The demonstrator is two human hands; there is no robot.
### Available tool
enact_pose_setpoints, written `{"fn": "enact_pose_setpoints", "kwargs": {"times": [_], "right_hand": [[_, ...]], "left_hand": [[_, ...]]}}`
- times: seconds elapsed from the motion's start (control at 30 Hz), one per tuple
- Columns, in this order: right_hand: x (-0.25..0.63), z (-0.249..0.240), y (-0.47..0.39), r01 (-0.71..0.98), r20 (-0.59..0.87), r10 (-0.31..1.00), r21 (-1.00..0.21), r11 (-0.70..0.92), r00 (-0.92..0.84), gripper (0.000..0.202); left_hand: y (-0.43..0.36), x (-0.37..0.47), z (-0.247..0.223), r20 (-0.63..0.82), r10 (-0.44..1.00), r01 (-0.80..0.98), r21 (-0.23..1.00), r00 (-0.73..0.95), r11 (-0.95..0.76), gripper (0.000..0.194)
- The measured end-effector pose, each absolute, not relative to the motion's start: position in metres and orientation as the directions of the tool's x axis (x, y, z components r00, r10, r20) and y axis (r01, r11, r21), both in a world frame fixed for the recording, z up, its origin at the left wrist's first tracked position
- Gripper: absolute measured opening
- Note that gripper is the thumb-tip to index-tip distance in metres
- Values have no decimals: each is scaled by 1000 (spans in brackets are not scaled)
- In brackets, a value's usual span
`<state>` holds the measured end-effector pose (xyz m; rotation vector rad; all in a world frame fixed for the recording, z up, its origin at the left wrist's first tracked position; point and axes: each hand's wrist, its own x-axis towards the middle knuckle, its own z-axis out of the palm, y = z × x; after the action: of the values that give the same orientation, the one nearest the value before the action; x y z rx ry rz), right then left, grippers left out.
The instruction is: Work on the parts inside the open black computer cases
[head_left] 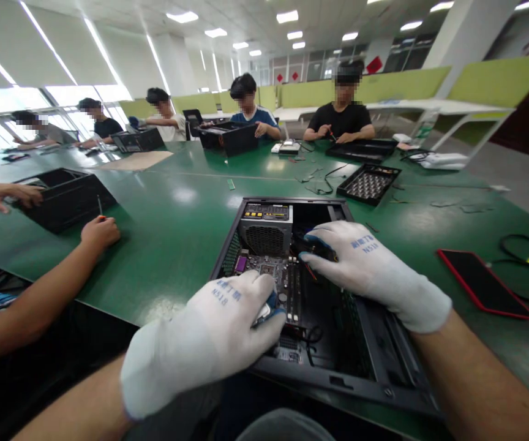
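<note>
An open black computer case (338,383) lies on its side in front of me, with a power supply (267,236) in its far left corner. Below that is the motherboard (287,282), which has a purple connector (241,263). My left hand (228,318), in a white glove, is over the board's near left part; its fingers close on a small silvery piece that they mostly hide. Across the case, my gloved right hand (351,254) grips a bundle of dark cables (317,248) beside the power supply. A thin orange wire hangs below those fingers.
A red-edged black phone or tablet (487,282) and a black cable (521,245) lie to the right. Past my case is a black tray of screws or small parts (369,182). At left, a neighbour's hand (101,233) holds a screwdriver near another case (65,199).
</note>
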<state>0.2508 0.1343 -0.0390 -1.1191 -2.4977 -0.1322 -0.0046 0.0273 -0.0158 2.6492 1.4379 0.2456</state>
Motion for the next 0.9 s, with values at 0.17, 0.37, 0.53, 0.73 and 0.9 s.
{"fn": "enact_pose_setpoints", "kwargs": {"times": [0.17, 0.37, 0.53, 0.73, 0.9], "right_hand": [[253, -43, 135, 734, 410, 692, -76, 675, -594, 49], [254, -45, 133, 735, 412, 702, -106, 670, -581, 50], [253, -43, 131, 730, 420, 698, -113, 674, -580, 48], [253, -44, 132, 726, 404, 701, -119, 678, -588, 52], [253, -43, 131, 719, 407, 696, -123, 684, -592, 50]], "left_hand": [[94, 13, -29, -148, 825, 833, -3, 546, -553, 28], [159, 30, -58, -393, 769, 818, -69, 503, -571, 45], [186, 33, -84, -474, 726, 800, -73, 498, -596, 60], [194, 31, -96, -486, 742, 805, -120, 462, -580, 71], [194, 31, -97, -478, 759, 810, -150, 442, -567, 61]]}}
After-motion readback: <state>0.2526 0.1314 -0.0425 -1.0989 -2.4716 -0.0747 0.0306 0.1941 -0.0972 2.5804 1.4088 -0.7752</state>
